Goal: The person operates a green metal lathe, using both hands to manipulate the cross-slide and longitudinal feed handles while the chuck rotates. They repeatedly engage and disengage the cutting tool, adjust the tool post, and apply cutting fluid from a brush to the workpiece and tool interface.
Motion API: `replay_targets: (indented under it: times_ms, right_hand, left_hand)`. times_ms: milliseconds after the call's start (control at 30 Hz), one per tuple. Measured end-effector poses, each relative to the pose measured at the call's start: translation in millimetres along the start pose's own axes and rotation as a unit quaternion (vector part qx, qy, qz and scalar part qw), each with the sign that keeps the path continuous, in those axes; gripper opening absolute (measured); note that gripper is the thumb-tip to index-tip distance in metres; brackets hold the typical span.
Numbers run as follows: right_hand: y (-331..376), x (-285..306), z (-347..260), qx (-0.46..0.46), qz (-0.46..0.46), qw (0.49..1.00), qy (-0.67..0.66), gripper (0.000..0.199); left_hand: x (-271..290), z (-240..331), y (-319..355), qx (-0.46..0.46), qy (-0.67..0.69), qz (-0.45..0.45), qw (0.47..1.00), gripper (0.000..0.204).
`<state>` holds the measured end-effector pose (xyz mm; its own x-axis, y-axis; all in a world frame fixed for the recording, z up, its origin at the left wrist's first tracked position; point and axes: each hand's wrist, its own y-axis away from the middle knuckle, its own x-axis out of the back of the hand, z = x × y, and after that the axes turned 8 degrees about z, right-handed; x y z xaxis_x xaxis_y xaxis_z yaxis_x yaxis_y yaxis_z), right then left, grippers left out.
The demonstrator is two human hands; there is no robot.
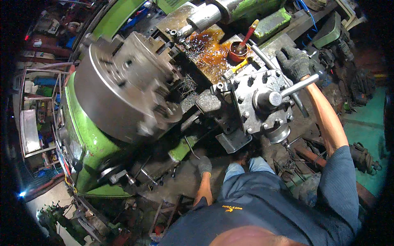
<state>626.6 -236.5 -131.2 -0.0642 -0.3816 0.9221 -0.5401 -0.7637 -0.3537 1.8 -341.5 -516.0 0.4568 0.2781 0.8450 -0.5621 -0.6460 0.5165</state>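
A large lathe chuck [108, 90] with blurred jaws fills the left of the head view. Right of it sits a square tool post [266, 100] with several bolts and a long clamp handle [301, 85]. My right hand [293, 63], in a dark grey glove, lies beyond that handle, fingers spread and apart, over the far side of the tool post; what its palm touches is hidden. Low in the middle, my left hand [204, 165], gloved in grey, is closed at the lower end of a thin bent lever [191, 147]; its fingers show only partly.
A red cup [238, 52] of dark liquid holds a red-handled brush [249, 33] on the oily, chip-strewn carriage. Metal shavings [188, 84] lie beside the chuck. The tailstock [205, 17] is at the top. Left stands a metal rack [30, 131]; control levers [147, 174] project at the front.
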Motion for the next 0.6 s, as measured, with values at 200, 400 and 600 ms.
replay_targets:
  times_ms: [200, 400, 600]
  right_hand:
    - [-0.8, -4.8, -2.8, -0.016, 0.009, 1.000, -0.005, 0.037]
    - [1.4, -2.4, -0.9, -0.014, 0.005, 1.000, -0.009, 0.038]
    - [0.5, 0.4, 3.3, -0.044, -0.022, 0.999, 0.003, 0.037]
  left_hand:
    - [-28.9, 23.9, -24.2, -0.084, -0.078, -0.117, 0.986, 0.023]
    - [-36.5, 24.1, -43.1, -0.127, -0.126, -0.124, 0.976, 0.023]
    - [-17.1, 16.0, -37.6, -0.142, -0.107, -0.114, 0.978, 0.023]
